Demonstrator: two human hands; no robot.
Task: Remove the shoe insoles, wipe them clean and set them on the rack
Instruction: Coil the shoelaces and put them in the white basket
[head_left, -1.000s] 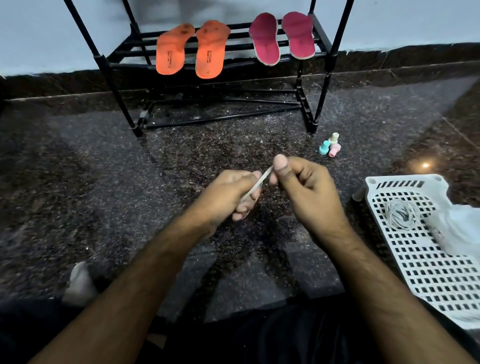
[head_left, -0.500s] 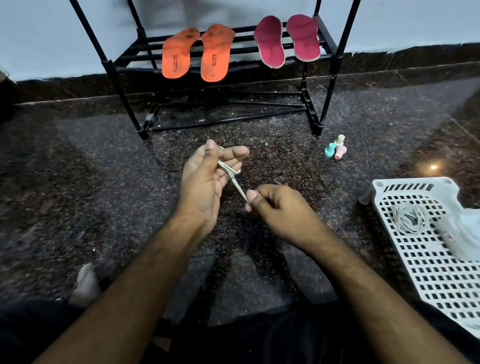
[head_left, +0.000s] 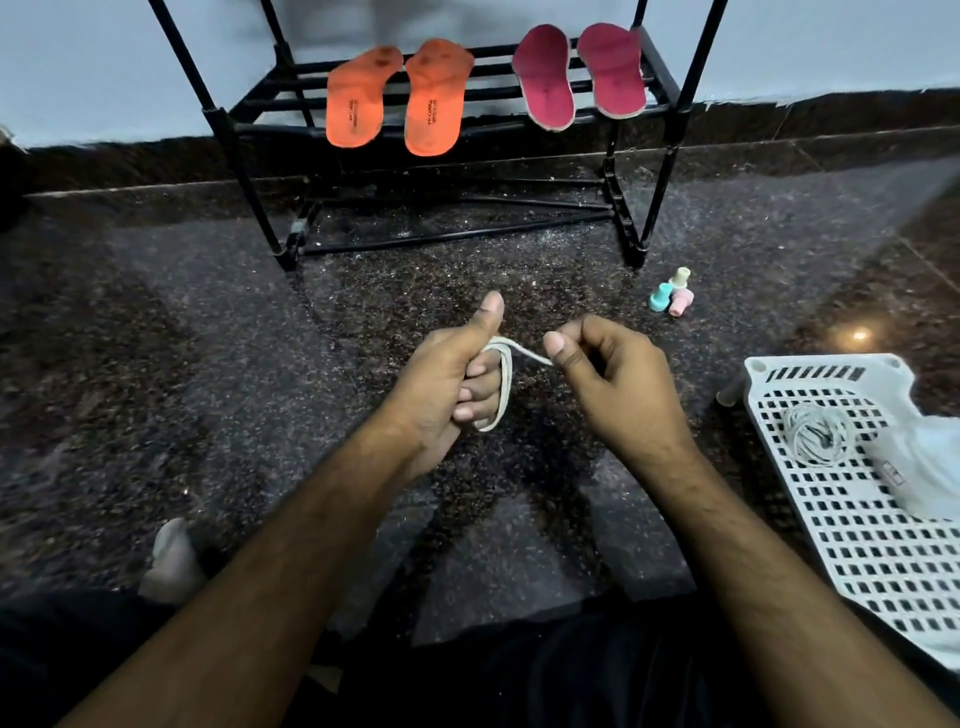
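Two orange insoles (head_left: 395, 98) and two pink insoles (head_left: 576, 78) lie side by side on a shelf of the black rack (head_left: 260, 106) at the far wall. Low over the dark floor, my left hand (head_left: 452, 379) has a white shoelace (head_left: 501, 384) looped around its curled fingers, thumb pointing up. My right hand (head_left: 602, 374) pinches the free end of that lace between thumb and forefinger, just right of the left hand.
A white perforated plastic basket (head_left: 852, 519) lies at the right, holding a coiled white lace (head_left: 813, 434) and a white cloth (head_left: 924, 467). Three small pastel bottles (head_left: 672, 293) stand near the rack's right leg. A socked foot (head_left: 171, 561) shows at lower left.
The lace went from a straight length pinched between both hands to a loop wound round my left fingers. My right hand moved right, still pinching the lace's end.
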